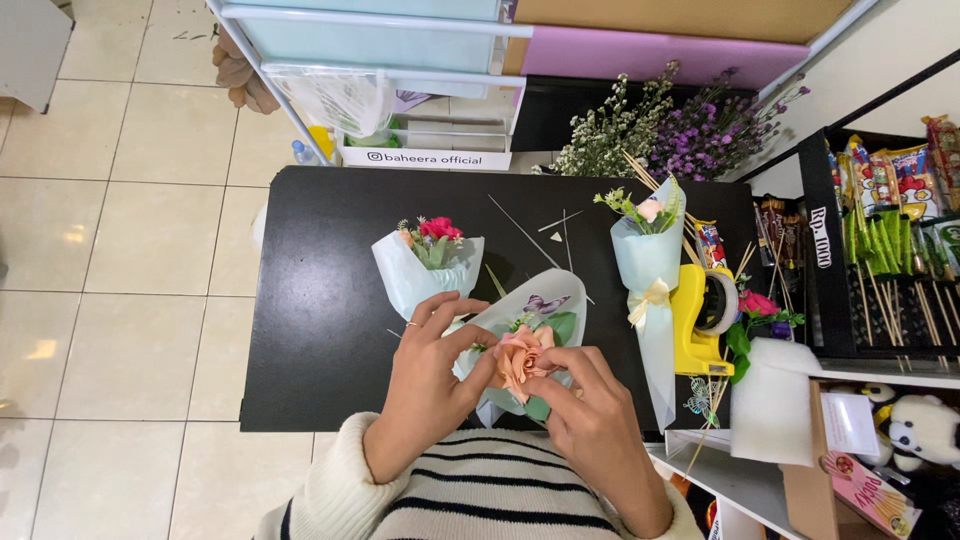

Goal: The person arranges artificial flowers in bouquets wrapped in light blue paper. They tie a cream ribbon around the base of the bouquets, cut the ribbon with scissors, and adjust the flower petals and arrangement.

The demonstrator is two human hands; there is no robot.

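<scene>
Low in the frame, cut off at the bottom edge: striped sleeves, forearms only partly seen. Gripped between left hand [432,372] and right hand [592,420], at lower centre: a peach rose bouquet [523,355] in pale wrap, stem end hidden under the palms, long axis slanted, open end toward upper right. Underneath, a black table [320,300] on pale floor tiles [120,250]. Farther up: a red-flower bouquet [428,262], a ribboned bouquet [648,262], a yellow tape dispenser [697,322].

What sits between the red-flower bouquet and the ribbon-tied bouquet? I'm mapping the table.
In the head view: thin sticks and paper scraps on the black table.
</scene>
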